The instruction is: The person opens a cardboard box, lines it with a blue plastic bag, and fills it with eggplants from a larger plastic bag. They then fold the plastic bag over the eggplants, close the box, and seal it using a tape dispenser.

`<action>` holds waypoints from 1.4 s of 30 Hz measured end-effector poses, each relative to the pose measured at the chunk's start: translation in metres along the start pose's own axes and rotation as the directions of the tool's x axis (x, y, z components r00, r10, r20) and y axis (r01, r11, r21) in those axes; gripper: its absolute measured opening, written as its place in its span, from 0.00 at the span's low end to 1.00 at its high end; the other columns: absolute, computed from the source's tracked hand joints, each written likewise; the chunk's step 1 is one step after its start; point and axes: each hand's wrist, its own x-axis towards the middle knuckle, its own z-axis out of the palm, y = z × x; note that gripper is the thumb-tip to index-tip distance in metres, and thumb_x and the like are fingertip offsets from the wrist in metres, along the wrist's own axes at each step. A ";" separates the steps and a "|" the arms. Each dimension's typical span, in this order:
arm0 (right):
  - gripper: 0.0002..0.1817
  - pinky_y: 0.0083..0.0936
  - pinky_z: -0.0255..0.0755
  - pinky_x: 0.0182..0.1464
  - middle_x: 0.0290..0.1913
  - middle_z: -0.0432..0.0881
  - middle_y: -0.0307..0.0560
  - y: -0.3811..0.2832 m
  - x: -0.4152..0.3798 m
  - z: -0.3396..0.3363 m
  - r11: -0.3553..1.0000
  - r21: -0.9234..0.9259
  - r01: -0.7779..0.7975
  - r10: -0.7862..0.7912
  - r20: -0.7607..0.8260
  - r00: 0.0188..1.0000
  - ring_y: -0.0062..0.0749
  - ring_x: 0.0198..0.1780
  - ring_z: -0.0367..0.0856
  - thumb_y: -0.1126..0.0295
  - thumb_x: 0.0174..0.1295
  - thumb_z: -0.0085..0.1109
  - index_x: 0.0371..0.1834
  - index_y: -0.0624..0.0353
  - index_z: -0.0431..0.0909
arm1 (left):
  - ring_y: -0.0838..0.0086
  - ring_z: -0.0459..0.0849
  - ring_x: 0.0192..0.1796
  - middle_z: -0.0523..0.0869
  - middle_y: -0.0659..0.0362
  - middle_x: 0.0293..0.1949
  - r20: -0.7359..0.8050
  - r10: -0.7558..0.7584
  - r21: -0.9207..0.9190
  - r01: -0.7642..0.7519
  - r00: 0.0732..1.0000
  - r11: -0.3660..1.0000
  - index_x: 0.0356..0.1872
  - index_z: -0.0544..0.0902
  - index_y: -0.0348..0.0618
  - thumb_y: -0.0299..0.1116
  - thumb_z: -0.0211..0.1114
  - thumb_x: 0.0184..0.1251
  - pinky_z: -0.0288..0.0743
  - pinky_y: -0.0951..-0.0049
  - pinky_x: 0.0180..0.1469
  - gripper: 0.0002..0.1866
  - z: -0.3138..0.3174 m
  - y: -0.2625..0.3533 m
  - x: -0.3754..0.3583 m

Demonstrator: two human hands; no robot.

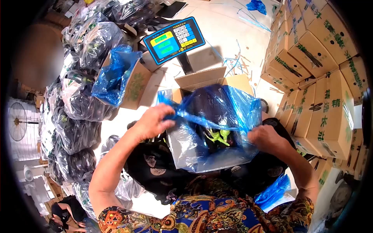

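Note:
An open cardboard box (200, 75) stands in front of me, lined with a blue plastic bag (243, 105). Dark purple eggplants (208, 101) with green stems lie inside, partly covered by the film. My left hand (157, 121) pinches the bag's edge at the box's left side. At the right side, my right hand (266, 138) is closed on the opposite edge. Between both hands a twisted strip of the blue film is stretched across the eggplants. The fingertips of my right hand are partly hidden.
Behind the box rises a scale display (174, 40). Another blue-lined box (136, 83) stands to the left, beside heaped clear bags of eggplants (83, 93). Stacked closed cartons (326, 112) line the right. A person in black (69, 211) bends at lower left.

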 end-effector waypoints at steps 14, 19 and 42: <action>0.39 0.42 0.72 0.56 0.59 0.69 0.64 0.003 0.041 -0.003 0.956 0.179 -0.232 0.284 -0.376 0.882 0.61 0.56 0.74 0.68 0.50 0.71 0.65 0.67 0.65 | 0.62 0.87 0.33 0.87 0.50 0.29 -0.411 -0.470 -0.415 0.298 0.781 0.859 0.45 0.86 0.43 0.30 0.65 0.58 0.78 0.67 0.39 0.13 0.017 -0.061 0.042; 0.30 0.47 0.74 0.44 0.45 0.76 0.63 0.002 0.040 -0.002 0.900 0.224 -0.375 0.435 -0.386 0.813 0.62 0.43 0.79 0.62 0.55 0.67 0.57 0.66 0.68 | 0.67 0.86 0.29 0.85 0.53 0.24 -0.307 -0.415 -0.335 0.311 0.857 0.890 0.33 0.84 0.36 0.29 0.62 0.58 0.78 0.68 0.37 0.07 0.000 -0.035 0.005; 0.11 0.49 0.74 0.43 0.36 0.81 0.62 -0.042 -0.021 0.045 0.873 0.175 -0.455 0.481 -0.154 0.863 0.64 0.38 0.79 0.70 0.54 0.58 0.37 0.64 0.73 | 0.74 0.86 0.36 0.86 0.57 0.40 0.516 -0.362 -0.841 0.379 0.776 -0.386 0.54 0.77 0.33 0.24 0.58 0.71 0.80 0.80 0.32 0.13 0.175 0.084 -0.134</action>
